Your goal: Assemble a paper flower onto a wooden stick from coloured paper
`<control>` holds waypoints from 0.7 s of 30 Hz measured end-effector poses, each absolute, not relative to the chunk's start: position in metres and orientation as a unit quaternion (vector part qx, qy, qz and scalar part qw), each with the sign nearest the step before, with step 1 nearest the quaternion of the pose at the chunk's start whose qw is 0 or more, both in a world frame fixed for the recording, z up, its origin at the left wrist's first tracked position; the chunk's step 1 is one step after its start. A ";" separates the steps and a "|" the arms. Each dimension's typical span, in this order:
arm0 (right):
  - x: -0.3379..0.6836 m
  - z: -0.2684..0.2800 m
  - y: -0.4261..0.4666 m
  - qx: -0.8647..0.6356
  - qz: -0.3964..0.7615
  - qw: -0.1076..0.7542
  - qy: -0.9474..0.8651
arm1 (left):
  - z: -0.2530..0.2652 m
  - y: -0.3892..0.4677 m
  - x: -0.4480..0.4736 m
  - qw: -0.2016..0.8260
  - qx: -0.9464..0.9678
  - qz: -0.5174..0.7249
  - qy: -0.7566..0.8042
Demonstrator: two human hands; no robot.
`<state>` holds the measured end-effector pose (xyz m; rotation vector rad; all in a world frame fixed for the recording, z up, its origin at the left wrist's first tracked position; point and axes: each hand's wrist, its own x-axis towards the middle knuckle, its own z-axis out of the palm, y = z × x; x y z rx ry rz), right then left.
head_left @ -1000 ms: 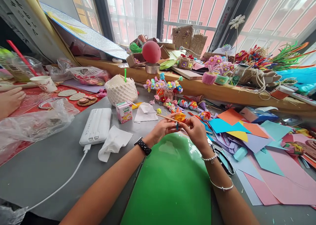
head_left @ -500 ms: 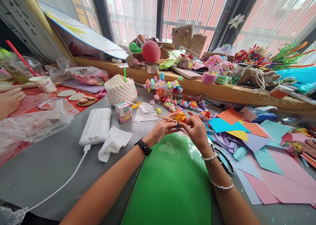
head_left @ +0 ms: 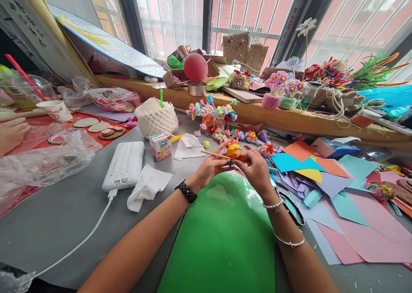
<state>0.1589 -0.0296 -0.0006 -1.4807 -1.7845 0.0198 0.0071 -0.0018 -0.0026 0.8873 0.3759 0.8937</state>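
An orange and yellow folded-paper flower [head_left: 234,150] is held upright between my two hands, above the green mat. My left hand [head_left: 207,170] is closed around the flower's near side and base, with some of its fingers behind it. A thin wooden stick [head_left: 214,155] crosses in front of the flower, its left end sticking out past my left fingers. My right hand [head_left: 257,170] pinches the stick close beside the flower. A small blue bit [head_left: 230,164] shows under the flower. The fingers partly hide where stick and flower meet.
Beneath my forearms lies a green mat [head_left: 222,237]. Black-handled scissors [head_left: 294,211] and coloured paper sheets [head_left: 347,224] are at the right. A power bank [head_left: 124,164], crumpled tissue [head_left: 148,185] and small drink carton [head_left: 161,147] stand left. Another person's hand [head_left: 13,134] rests far left.
The paper flower has turned a little in my fingers, and its orange tips now point up more. My left fingers have shifted slightly; both hands stay in nearly the same place.
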 end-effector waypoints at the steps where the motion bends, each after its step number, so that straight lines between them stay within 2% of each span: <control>1: 0.159 0.000 -0.030 -0.585 0.009 0.401 -0.706 | -0.003 -0.002 0.007 0.793 0.412 0.414 0.174; 21: 0.158 -0.001 -0.029 -0.587 0.000 0.387 -0.711 | -0.004 -0.001 0.007 0.789 0.416 0.407 0.195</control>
